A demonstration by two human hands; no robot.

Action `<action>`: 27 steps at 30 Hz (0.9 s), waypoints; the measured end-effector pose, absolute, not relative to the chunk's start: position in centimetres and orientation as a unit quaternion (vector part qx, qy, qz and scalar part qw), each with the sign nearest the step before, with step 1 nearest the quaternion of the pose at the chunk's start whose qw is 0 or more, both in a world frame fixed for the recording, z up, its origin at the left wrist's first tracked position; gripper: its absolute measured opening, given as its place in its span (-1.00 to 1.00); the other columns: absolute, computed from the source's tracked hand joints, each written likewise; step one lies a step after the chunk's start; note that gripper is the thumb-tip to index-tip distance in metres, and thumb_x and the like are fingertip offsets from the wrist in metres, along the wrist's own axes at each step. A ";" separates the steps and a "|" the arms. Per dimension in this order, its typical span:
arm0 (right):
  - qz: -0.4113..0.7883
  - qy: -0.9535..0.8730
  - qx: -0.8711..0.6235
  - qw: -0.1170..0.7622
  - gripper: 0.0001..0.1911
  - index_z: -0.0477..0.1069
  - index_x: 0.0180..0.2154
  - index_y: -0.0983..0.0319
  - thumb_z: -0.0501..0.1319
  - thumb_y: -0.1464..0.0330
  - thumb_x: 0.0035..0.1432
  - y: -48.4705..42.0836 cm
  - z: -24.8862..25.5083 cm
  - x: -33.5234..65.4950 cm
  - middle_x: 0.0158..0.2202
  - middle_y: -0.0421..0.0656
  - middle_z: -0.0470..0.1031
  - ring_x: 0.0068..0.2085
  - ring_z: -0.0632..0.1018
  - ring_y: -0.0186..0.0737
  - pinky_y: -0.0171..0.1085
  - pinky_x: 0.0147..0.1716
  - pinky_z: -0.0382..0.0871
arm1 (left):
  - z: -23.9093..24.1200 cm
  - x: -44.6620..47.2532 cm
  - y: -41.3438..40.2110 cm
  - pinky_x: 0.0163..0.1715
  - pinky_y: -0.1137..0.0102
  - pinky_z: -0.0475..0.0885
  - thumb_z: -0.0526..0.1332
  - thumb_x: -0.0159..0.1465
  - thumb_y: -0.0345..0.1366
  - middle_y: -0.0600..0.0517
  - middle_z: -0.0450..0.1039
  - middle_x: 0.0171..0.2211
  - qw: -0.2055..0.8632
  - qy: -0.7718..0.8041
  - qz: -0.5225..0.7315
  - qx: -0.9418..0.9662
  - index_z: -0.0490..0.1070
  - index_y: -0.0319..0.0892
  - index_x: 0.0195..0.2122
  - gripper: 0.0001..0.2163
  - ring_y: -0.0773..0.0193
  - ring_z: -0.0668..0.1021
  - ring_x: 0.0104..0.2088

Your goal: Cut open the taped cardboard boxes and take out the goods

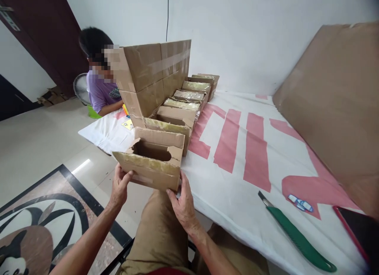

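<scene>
Cardboard box: held up at worktop's near edge, toward its left end | apparently done: opening in box's top; row of boxes stands beyond; what's left, I can't tell | left hand, right hand: half-curled, gripping opposite ends, thumbs on near panel, forearms angled inward

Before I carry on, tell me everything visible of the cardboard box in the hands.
The cardboard box is brown, with a long, rounded opening on top and torn card at its left end. A yellowish band runs along the near wall's upper edge, above a pale tape-like strip. It is held opening upward, left hand on its left side, right hand on its lower right corner. A row of boxes stands behind; contact with them is unclear.
</scene>
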State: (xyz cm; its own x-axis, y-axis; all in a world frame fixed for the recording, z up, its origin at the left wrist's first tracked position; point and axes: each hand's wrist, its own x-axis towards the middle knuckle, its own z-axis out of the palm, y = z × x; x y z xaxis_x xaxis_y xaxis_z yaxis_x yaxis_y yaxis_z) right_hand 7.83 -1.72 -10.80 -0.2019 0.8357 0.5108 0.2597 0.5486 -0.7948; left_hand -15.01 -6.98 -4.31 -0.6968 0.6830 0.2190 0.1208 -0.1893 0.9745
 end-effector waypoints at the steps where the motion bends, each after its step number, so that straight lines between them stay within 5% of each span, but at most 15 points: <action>1: 0.288 -0.719 -0.382 0.505 -0.18 -0.03 0.49 0.12 0.25 0.36 0.33 -1.7 -11.2 8.1 0.43 0.07 0.26 0.40 0.36 0.08 0.17 0.34 0.35 | -4.6 -14.8 -7.1 0.03 0.28 0.44 0.42 0.13 -0.07 -0.02 0.53 -0.03 0.203 0.601 0.697 0.333 0.43 -0.12 0.05 -0.50 0.07 0.52 0.04; 6: 0.284 -0.723 -0.385 0.498 -0.20 0.05 0.46 0.10 0.28 0.38 0.28 -1.3 -11.3 8.5 0.37 0.07 0.33 0.35 0.42 0.09 0.19 0.30 0.40 | -5.3 -14.3 -6.9 -0.07 0.30 0.46 0.48 0.03 -0.10 -0.02 0.52 -0.09 0.226 0.617 0.682 0.322 0.42 -0.12 0.02 -0.45 0.07 0.52 -0.03; 10: 0.269 -0.735 -0.380 0.493 -0.14 0.05 0.47 0.09 0.32 0.42 0.24 -0.3 -11.0 7.8 0.38 0.06 0.33 0.36 0.41 0.09 0.16 0.31 0.40 | -5.4 -15.1 -4.8 0.04 0.31 0.42 0.44 0.02 -0.22 -0.02 0.48 0.04 0.206 0.570 0.717 0.344 0.36 -0.08 0.12 -0.39 0.09 0.50 0.06; 21: 0.271 -0.749 -0.366 0.481 -0.17 0.03 0.49 0.07 0.25 0.43 0.28 0.1 -11.2 8.3 0.39 0.03 0.33 0.36 0.42 0.06 0.13 0.31 0.41 | -6.6 -16.6 -3.5 -0.10 0.32 0.40 0.35 -0.05 -0.28 0.05 0.49 -0.18 0.256 0.580 0.702 0.325 0.44 -0.09 -0.12 -0.59 0.13 0.47 -0.10; 27: 0.283 -0.747 -0.360 0.483 -0.22 0.04 0.49 0.04 0.22 0.39 0.33 0.5 -11.8 8.5 0.39 0.00 0.33 0.37 0.41 0.04 0.12 0.33 0.39 | -4.8 -17.9 -3.3 -0.06 0.27 0.43 0.42 -0.06 -0.26 0.00 0.55 -0.10 0.311 0.585 0.669 0.337 0.49 -0.11 -0.01 -0.48 0.06 0.52 -0.04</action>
